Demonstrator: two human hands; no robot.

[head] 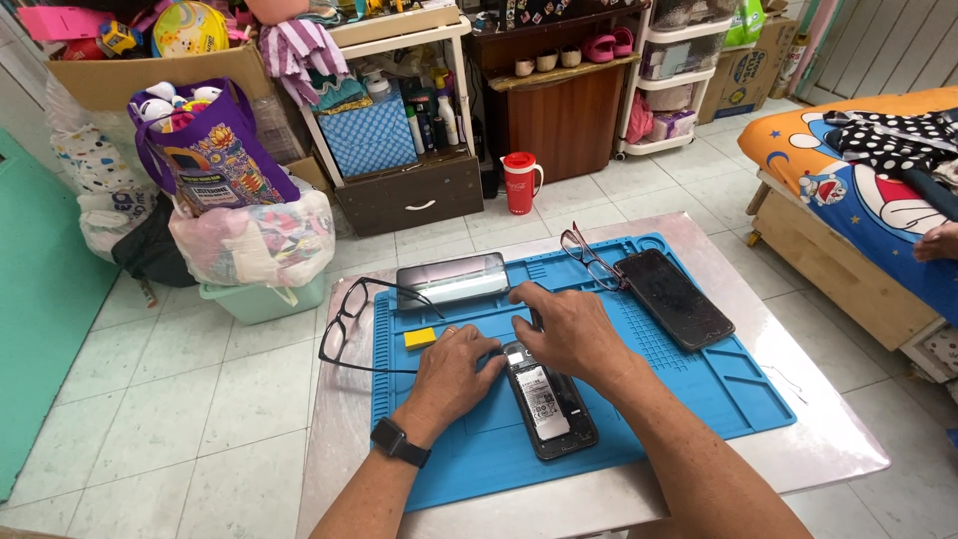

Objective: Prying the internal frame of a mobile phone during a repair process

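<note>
I see my left hand (454,367) lying palm-down, fingers curled against the far left edge of the opened black phone with its exposed battery (547,399). My right hand (571,329) arches over its far end, fingers spread and pressing down on the blue silicone work mat (699,389).

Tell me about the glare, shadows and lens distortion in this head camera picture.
Head view: soft, even light with only faint shadows under the left hand and right hand; a bright glare band on the phone screen at the blue mat's far edge; wide-angle bending tilts the shelves; all reasonably sharp.
</note>
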